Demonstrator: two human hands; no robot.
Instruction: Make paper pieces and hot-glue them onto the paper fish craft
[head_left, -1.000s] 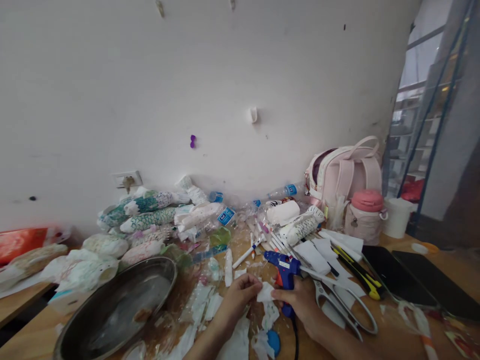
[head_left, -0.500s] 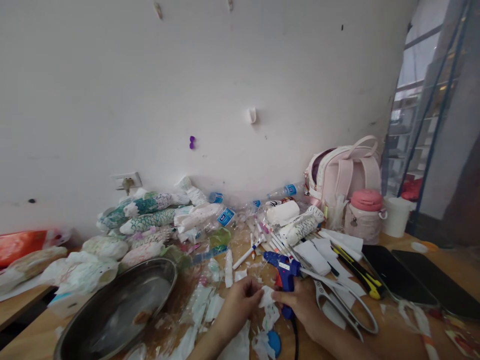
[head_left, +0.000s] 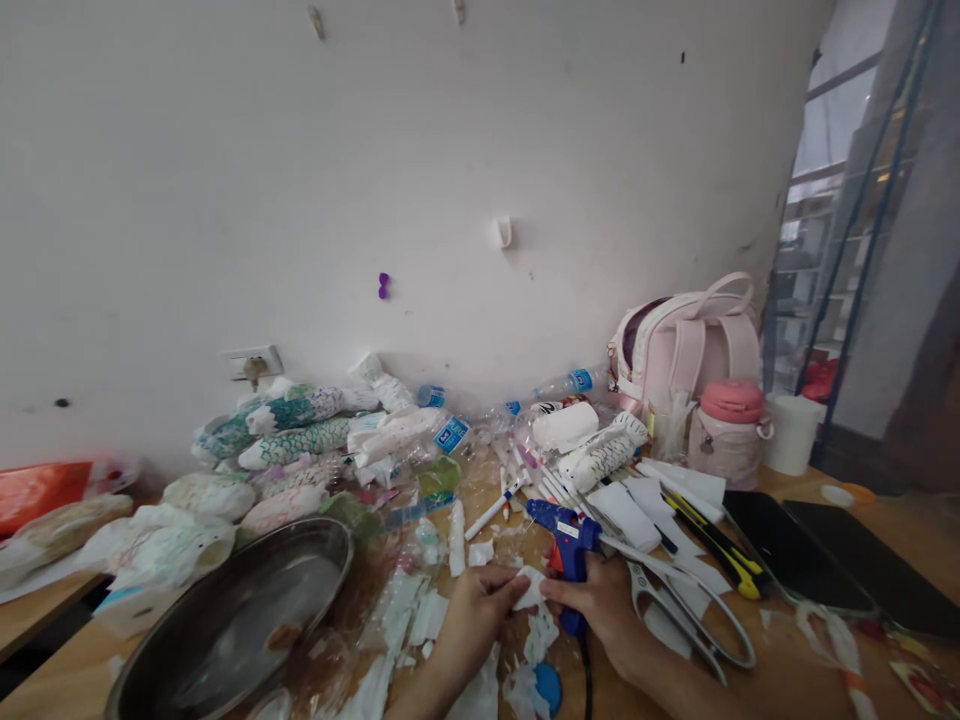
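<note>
A small piece of white paper [head_left: 532, 588] is pinched between my two hands, low in the middle of the view. My left hand [head_left: 484, 610] grips its left side with thumb and finger. My right hand [head_left: 600, 605] holds the right edge with its fingertips. Right behind my right hand lies a blue hot glue gun [head_left: 574, 540], its cord running toward me. Scissors with grey handles [head_left: 694, 615] lie just right of that hand. Torn white scraps [head_left: 540, 637] and a blue bottle cap [head_left: 548, 688] sit below the held paper.
At left stands an oval metal basin [head_left: 247, 610] with water. Fish-shaped wrapped bottles [head_left: 300, 440] pile up behind it. Plastic bottles [head_left: 452, 433] and markers [head_left: 491, 512] fill the middle. A yellow-black utility knife [head_left: 712, 545], phones [head_left: 795, 550] and a pink backpack [head_left: 686, 345] are at right.
The left hand has shifted slightly to the right and its grip on the paper has changed a little. The paper has turned slightly; the right hand has barely moved.
</note>
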